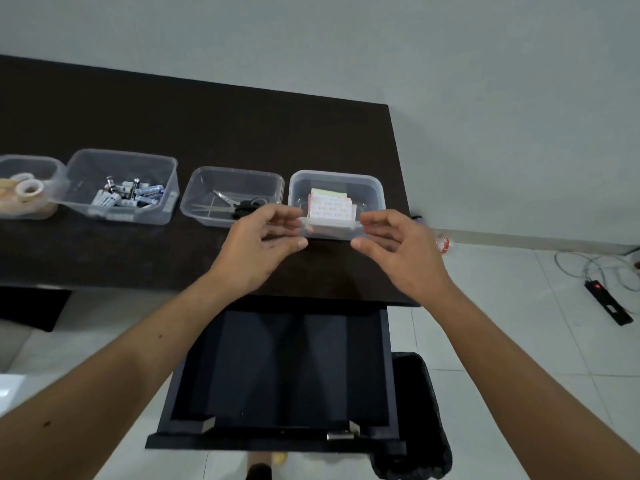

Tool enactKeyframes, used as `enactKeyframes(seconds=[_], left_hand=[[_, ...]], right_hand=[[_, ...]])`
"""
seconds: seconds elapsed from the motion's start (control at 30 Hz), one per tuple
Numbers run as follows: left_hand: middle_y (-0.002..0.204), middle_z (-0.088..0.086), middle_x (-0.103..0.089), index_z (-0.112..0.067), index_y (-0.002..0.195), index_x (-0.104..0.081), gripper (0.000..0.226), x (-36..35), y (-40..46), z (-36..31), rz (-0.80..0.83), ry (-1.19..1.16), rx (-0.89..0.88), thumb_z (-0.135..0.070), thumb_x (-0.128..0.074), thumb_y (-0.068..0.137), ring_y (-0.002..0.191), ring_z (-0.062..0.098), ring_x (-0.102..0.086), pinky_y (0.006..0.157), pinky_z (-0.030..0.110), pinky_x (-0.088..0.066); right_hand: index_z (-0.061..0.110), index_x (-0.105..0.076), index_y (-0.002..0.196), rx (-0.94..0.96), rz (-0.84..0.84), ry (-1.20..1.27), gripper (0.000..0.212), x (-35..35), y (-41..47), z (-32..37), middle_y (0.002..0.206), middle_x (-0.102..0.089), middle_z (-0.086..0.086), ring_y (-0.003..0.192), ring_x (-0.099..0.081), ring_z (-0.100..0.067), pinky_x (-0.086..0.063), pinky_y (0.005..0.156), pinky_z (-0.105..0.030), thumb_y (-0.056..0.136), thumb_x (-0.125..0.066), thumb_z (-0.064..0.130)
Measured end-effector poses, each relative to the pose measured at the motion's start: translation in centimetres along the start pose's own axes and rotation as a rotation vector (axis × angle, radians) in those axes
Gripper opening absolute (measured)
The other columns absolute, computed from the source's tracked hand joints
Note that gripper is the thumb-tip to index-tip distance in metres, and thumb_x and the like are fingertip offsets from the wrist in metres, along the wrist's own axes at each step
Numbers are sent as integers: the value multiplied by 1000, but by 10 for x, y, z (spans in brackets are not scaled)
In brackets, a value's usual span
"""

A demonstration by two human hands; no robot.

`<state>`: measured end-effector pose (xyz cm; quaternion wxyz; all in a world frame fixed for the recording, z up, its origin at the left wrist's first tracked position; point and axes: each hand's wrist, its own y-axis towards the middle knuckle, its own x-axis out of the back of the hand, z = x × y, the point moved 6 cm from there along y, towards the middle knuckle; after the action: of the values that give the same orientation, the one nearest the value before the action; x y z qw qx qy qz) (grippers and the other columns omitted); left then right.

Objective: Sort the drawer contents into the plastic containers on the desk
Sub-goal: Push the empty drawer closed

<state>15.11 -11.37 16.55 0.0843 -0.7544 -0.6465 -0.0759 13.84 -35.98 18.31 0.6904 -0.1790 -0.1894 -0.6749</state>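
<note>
The desk (173,116) carries four plastic containers; the open drawer (280,368) below looks empty. The card container (336,202) stands near the right edge, so a push could tip it off. Left hand (256,251) and right hand (398,251) are released, beside it.

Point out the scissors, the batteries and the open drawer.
scissors (246,206): head view, on the black handles.
batteries (130,195): head view, middle of the pile.
open drawer (280,368): head view, on its bare dark floor.
</note>
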Motion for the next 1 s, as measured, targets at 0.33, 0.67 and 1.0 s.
enactKeyframes(seconds=[0.33, 0.67, 1.0], left_hand=[[112, -4, -78, -29, 114, -75, 47, 25, -141, 80, 133, 29, 148, -25, -90, 70, 114, 13, -73, 105, 37, -57], [106, -17, -77, -30, 104, -82, 50, 55, -237, 154, 139, 410, 63, -45, -95, 57, 111, -1, -67, 101, 11, -48], [96, -17, -76, -24, 97, -85, 33, 58, -239, 159, 60, 392, -42, -30, -96, 66, 99, 3, -70, 90, 12, -51]], right_hand=[[23, -75, 117, -19, 212, 5, 42, -43, -132, -51, 114, -74, 12, 107, -72, -6, -58, 98, -26, 78, -89, 30], [37, -75, 115, -30, 354, -337, 57, -94, -230, -113, 110, -69, 25, 106, -66, 1, -53, 92, -20, 66, -86, 64], [32, -81, 105, 116, 167, -468, 36, -96, -232, -99, 99, -72, 21, 94, -69, -3, -57, 85, -23, 77, -86, 53]])
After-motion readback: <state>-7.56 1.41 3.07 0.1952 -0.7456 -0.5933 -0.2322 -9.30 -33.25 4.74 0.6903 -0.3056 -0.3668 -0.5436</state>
